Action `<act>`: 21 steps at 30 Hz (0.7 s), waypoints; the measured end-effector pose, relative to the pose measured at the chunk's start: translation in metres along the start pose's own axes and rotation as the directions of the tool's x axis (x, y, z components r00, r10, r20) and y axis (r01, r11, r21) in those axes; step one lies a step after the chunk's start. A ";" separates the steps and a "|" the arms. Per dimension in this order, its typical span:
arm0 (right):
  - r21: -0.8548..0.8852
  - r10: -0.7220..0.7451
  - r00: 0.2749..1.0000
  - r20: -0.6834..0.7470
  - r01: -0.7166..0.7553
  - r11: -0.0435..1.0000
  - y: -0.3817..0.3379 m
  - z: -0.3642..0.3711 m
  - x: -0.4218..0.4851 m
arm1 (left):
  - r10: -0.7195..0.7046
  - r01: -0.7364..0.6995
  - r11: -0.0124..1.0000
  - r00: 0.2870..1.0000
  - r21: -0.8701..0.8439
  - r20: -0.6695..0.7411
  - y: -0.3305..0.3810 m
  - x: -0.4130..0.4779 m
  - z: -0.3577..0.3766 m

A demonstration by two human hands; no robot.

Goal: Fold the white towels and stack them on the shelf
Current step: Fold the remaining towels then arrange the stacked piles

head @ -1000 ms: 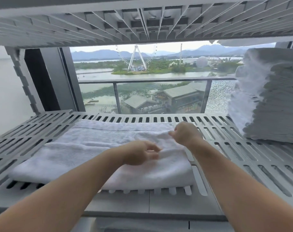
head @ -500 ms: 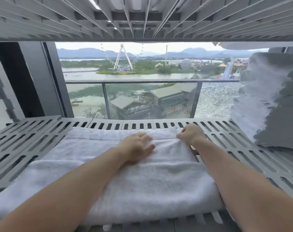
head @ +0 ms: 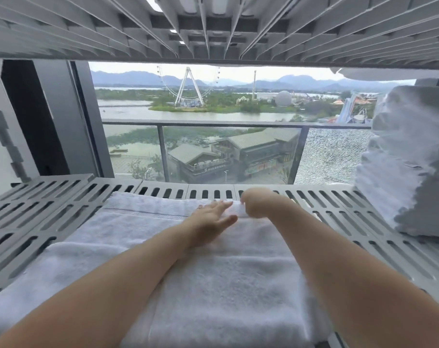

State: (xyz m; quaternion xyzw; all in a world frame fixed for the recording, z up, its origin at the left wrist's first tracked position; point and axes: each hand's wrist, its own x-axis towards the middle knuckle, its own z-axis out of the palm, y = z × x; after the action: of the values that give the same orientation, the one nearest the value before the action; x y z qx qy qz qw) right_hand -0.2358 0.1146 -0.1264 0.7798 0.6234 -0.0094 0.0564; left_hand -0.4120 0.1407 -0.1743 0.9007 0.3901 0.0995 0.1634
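Slotted shelf (head: 338, 222) | towel (head: 226, 285) lies folded | left hand (head: 210, 217) flat on it, fingers straight | right hand (head: 254, 203) pinches its far edge

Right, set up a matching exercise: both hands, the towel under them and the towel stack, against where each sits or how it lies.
Things:
1. left hand
2. right hand
3. folded towel
4. towel stack

Place or state:
A. piled at the right end of the shelf
B. fingers curled at the towel's far edge
C. lying across the middle of the shelf
D. flat, palm down on the towel

Pairs: 1-D, 2-B, 3-C, 4-A.
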 end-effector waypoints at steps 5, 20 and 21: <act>0.007 -0.021 0.990 0.142 0.021 1.000 -0.016 0.002 0.009 | -0.207 0.229 0.964 0.965 0.132 -0.161 -0.053 -0.002 -0.047; 0.119 0.128 0.977 -0.171 -0.108 0.987 -0.021 0.020 0.000 | -0.143 0.274 0.915 0.907 0.297 -0.395 -0.119 -0.002 -0.046; 0.144 0.142 0.964 -0.224 -0.112 0.983 -0.021 0.021 -0.004 | -0.095 0.256 0.906 0.900 0.337 -0.426 -0.118 -0.002 -0.046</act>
State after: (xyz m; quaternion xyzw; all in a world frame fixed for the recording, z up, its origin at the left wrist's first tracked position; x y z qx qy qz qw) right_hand -0.2558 0.1129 -0.1482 0.8159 0.5724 0.0453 -0.0679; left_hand -0.5070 0.2253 -0.1755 0.8356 0.5081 0.1877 -0.0911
